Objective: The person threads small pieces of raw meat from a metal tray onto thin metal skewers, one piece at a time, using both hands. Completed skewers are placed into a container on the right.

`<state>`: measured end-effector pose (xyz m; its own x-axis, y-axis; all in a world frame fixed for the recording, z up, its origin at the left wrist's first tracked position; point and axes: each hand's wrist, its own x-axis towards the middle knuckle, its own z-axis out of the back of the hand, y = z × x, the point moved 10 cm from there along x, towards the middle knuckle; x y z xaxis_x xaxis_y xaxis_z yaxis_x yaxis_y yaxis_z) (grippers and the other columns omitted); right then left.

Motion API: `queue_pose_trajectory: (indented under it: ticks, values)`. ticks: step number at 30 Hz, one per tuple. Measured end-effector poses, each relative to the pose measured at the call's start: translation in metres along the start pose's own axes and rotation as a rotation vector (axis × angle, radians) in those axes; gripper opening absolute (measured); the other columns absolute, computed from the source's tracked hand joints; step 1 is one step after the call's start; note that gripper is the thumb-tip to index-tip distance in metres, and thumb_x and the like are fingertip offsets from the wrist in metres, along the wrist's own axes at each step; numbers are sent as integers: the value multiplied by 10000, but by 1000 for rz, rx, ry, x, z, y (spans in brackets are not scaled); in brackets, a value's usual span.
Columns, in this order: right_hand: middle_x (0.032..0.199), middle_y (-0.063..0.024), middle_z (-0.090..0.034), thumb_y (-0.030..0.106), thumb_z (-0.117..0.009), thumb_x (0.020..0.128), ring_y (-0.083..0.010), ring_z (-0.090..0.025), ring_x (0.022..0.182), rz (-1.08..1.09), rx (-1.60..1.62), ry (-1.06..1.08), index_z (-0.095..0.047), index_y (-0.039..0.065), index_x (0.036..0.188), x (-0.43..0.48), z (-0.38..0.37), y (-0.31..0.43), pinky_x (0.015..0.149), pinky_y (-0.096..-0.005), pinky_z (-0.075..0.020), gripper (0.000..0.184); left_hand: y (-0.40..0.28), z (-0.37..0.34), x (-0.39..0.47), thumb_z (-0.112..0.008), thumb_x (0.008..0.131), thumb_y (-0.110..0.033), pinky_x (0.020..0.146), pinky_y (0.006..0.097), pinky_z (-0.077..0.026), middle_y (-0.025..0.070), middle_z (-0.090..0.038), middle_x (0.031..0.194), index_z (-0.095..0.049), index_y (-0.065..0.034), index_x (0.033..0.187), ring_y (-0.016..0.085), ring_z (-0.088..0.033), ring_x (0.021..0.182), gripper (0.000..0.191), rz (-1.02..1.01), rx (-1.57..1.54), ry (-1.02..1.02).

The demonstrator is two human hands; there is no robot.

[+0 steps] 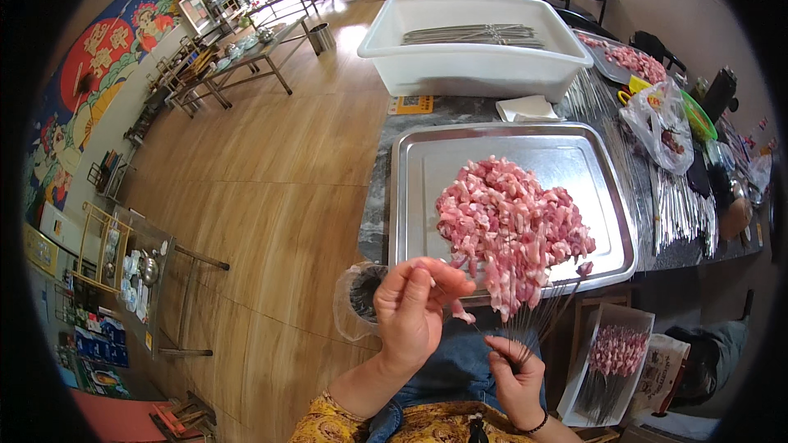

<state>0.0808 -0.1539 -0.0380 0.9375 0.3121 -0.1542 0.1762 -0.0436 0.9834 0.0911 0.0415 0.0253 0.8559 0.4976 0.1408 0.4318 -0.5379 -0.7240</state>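
A heap of small raw meat pieces [511, 215] lies on a rectangular metal tray [418, 141] in front of me. My right hand [517, 375], below the tray's near edge, grips a fan of thin metal skewers [523, 326]; their upper parts reach the near side of the heap, where meat covers some of them. My left hand [418, 307], left of the skewers, pinches a small whitish bit between thumb and fingers. Between the hands, a meat piece [463, 312] sits on a skewer that slants from my right hand toward my left fingers.
Behind the tray stands a white plastic tub [474, 67] holding metal skewers. More skewers [680, 209] and a plastic bag [662, 129] lie at the right, with another meat tray [622, 58] beyond. A white box [640, 314] of loaded skewers is lower right; a lined bin [363, 301] stands left.
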Motion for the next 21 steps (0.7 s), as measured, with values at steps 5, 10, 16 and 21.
queue_pose_trajectory:
  ticks: [5,10,16,21]
  values:
    - [797,32,-604,-20,-621,918,-27,-496,685,-55,46,41,-695,-9,1141,8,-3,2,609,-190,-401,235,23,-3,-6,-468,1050,-210,796,402,-599,127,-685,896,-610,2,1033,256,-707,858,255,145,197,-41]
    - [886,12,-594,-29,-603,925,-38,-506,750,-92,124,154,-657,-6,1207,1,-21,2,662,-184,-407,288,41,-23,-5,-358,1070,-402,494,248,-283,-21,-333,629,-539,-73,1155,78,-296,528,385,282,-205,61]
    - [990,-74,-551,-69,-539,905,-140,-528,799,252,-261,124,-624,22,1254,10,4,47,668,-234,-430,370,10,-32,6,-482,1042,-169,807,261,-499,82,-581,987,-490,40,1300,128,-585,866,332,131,247,158]
    - [846,-138,-523,-93,-647,814,-256,-559,677,387,-565,121,-704,60,1122,18,10,66,584,-295,-444,349,-30,-29,2,-581,933,69,779,255,-539,114,-644,985,-656,79,1055,141,-648,853,144,7,503,315]
